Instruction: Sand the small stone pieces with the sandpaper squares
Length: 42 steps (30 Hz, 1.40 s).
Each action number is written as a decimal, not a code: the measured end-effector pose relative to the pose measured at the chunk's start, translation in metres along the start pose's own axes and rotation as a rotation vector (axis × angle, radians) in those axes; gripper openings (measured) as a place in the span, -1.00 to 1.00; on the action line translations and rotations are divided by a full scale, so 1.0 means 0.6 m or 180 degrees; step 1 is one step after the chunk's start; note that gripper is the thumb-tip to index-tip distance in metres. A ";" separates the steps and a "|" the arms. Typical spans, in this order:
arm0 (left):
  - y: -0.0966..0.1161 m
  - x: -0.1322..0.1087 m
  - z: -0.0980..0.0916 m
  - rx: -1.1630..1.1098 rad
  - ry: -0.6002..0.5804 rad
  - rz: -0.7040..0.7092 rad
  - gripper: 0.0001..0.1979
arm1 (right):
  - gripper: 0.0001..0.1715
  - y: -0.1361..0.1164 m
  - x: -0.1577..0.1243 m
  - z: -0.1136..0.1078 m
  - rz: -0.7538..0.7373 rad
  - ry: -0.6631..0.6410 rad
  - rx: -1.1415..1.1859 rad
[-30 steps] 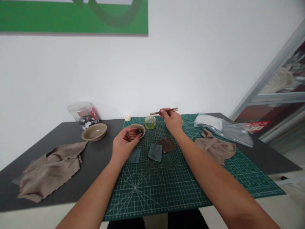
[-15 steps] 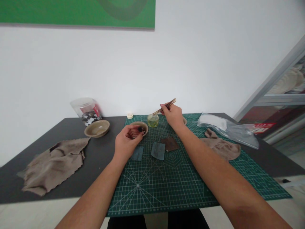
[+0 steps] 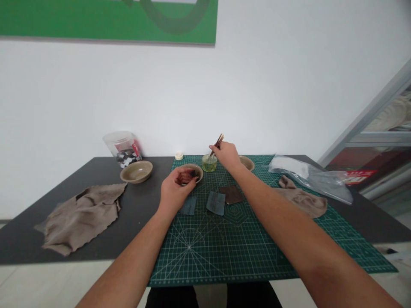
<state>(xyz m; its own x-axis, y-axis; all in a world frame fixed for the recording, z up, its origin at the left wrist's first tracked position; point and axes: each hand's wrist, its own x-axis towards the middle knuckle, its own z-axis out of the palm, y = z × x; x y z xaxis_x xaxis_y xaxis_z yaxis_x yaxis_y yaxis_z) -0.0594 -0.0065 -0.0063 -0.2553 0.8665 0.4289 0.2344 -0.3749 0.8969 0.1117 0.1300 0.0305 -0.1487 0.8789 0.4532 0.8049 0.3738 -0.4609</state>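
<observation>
My right hand (image 3: 227, 155) is closed round a pair of brown chopsticks (image 3: 217, 144), held steeply with their tips down in a small glass jar of yellow-green liquid (image 3: 209, 163). My left hand (image 3: 176, 188) is cupped with its fingers curled round a small dark piece, just in front of a tan bowl (image 3: 196, 168) on the green cutting mat (image 3: 244, 239). Three small dark squares of sheet (image 3: 215, 202) lie on the mat between my forearms.
A second tan bowl (image 3: 136, 171) and a tipped clear tub (image 3: 123, 148) stand at the back left. Brown cloths lie at the left (image 3: 80, 216) and right (image 3: 303, 199). A clear plastic bag (image 3: 316, 176) lies at the right, a third bowl (image 3: 248, 162) behind my right hand.
My right hand has swung the chopsticks from level to steep and moved left, bringing their tips down into the jar. The left hand stays cupped by the bowl.
</observation>
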 end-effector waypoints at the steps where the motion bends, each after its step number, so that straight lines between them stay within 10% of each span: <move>1: -0.001 0.000 0.000 0.0038 -0.0002 0.0024 -0.72 | -0.67 0.004 -0.002 0.010 -0.0009 -0.0089 0.0027; 8: -0.004 0.002 -0.003 0.0633 0.0086 0.0206 -0.79 | -0.46 0.006 -0.057 0.008 0.0303 0.0482 0.0624; 15: 0.001 0.001 0.004 0.1014 -0.0420 0.0190 -0.83 | -0.62 -0.051 -0.142 -0.023 0.0290 -0.0869 0.1506; 31: 0.005 -0.003 0.004 0.1192 -0.0621 0.0289 -0.81 | -0.85 -0.084 -0.158 -0.035 0.0122 -0.0992 0.0955; 42: -0.002 0.010 -0.009 0.2089 -0.0275 0.0251 -0.89 | -0.63 0.107 -0.071 -0.085 0.0828 -0.0624 -0.1153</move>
<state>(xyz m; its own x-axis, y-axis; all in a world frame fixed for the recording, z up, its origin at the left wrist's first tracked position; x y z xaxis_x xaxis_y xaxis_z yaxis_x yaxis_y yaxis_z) -0.0661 -0.0022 -0.0044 -0.1444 0.8782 0.4559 0.7786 -0.1836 0.6001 0.1990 0.1017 0.0204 0.0065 0.9818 0.1899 0.9728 0.0378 -0.2286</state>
